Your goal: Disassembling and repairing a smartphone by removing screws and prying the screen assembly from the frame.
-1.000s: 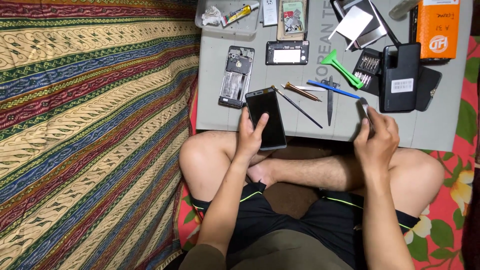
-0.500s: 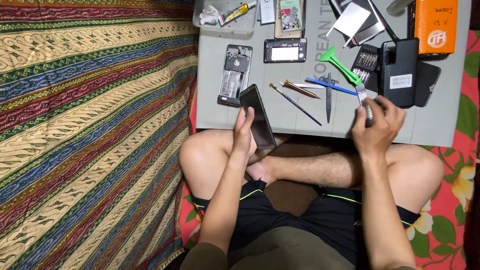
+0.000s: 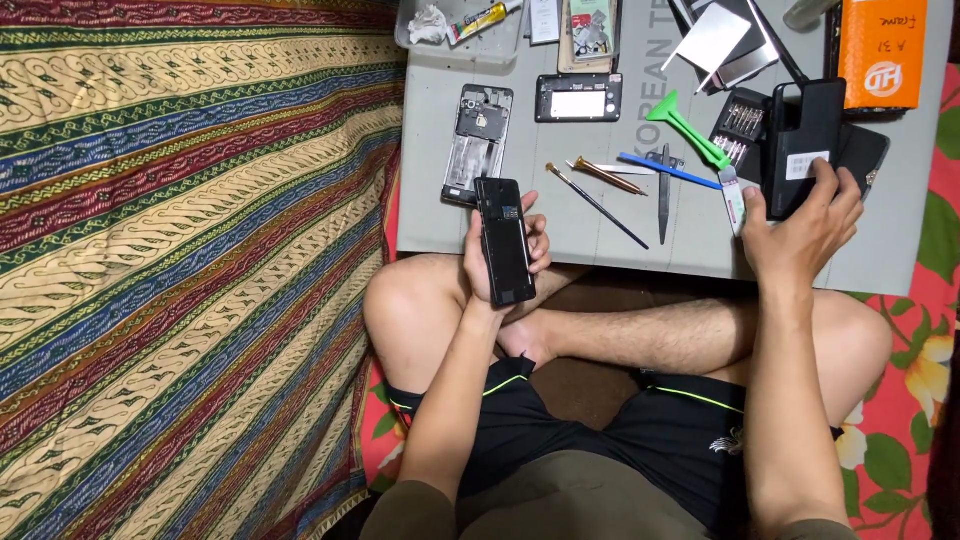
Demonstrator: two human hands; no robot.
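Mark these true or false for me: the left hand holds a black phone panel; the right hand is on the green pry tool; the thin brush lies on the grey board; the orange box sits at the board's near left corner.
1. The left hand holds a black phone panel. True.
2. The right hand is on the green pry tool. False: it touches the black phone back, with a small white piece at the thumb.
3. The thin brush lies on the grey board. True.
4. The orange box sits at the board's near left corner. False: it is at the far right.
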